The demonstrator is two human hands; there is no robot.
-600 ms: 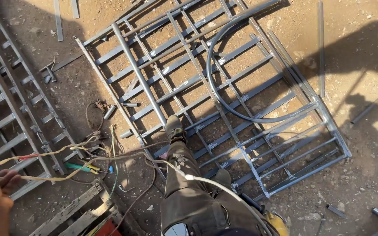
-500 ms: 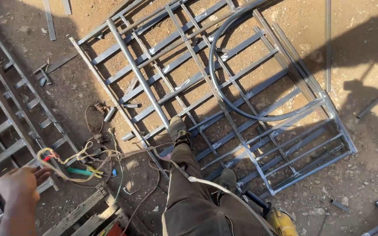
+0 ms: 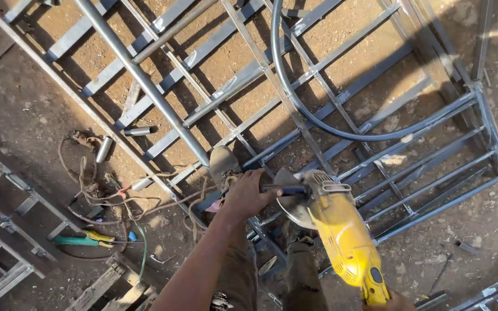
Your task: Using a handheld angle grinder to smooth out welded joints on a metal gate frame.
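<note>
- Outdoor dirt ground, sunlit and littered with metal offcuts; long shadows are falling across the right side.
- A large welded steel grille frame is lying flat on the ground, filling the far and right part of the view. A round pipe is resting diagonally over its bars, and a dark curved hose or rod is looping across it.
- A second ladder-like metal frame is lying at the left edge, well apart from the work.
- The left hand is wrapping closed around the dark side handle of a yellow angle grinder.
- The right hand is only just showing at the near edge, at the tail of the grinder body; it seems to be gripping it, but I cannot tell for certain.
- The grinder's disc guard is sitting over the near edge of the grille, close above the bars beside a boot that is standing on the frame.
- No sparks or dust are showing, and I cannot tell whether the disc is spinning or touching metal.
- Judging by this, the tool is being held in position and the grinding is only starting or pausing; the grille bars look dull and unfinished, so most of the work seems to be remaining.
- Tangled wires and green-handled pliers are lying on the dirt to the left, near but untouched.
</note>
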